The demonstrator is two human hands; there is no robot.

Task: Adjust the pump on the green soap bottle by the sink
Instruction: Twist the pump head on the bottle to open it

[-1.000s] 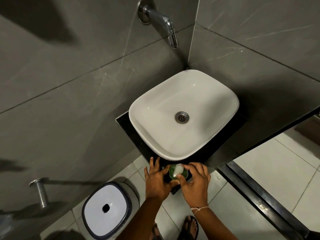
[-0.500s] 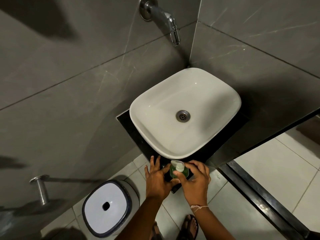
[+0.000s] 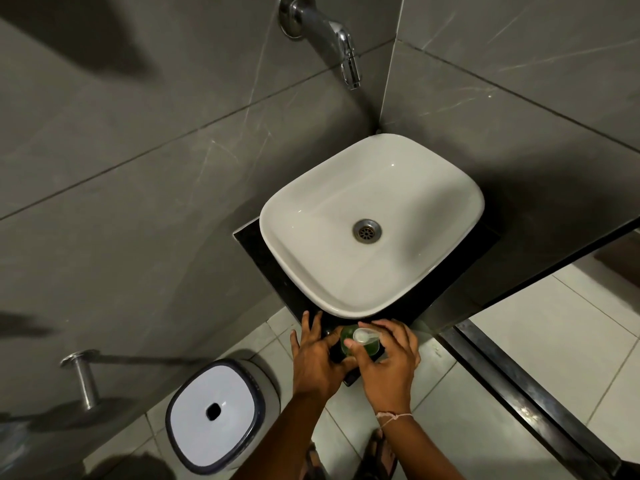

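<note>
— At the near corner of the black counter (image 3: pixel 252 244), just in front of the white sink (image 3: pixel 311 220), what stood there?

— The green soap bottle (image 3: pixel 369 349) stood there, upright, very close to the sink rim. Its pale pump (image 3: pixel 365 336) was on top, and the nozzle pointed toward the right.

— And the hands?

— Both were at the bottle. The left hand (image 3: pixel 317 362) lay on the left side of it, with the fingers (image 3: pixel 306 322) spread and stretched forward over the counter edge; the thumb reached toward the bottle body. The right hand (image 3: pixel 389 367) came from the right and curled around the bottle, its thumb pressed on the near side just under the pump, the other fingers bent around the far side. I could not tell how firmly it gripped.

— Anything on the wrist?

— A thin light thread bracelet (image 3: pixel 394 416) was on the right wrist.

— What else was around?

— A metal tap (image 3: pixel 332 36) came out of the grey wall above the sink. The drain (image 3: pixel 367 231) was in the middle of the basin. On the tiled floor (image 3: pixel 554 341), left of the arms, stood a bin with a white lid (image 3: pixel 214 414), and sandalled feet (image 3: pixel 379 452) showed between the arms.
</note>
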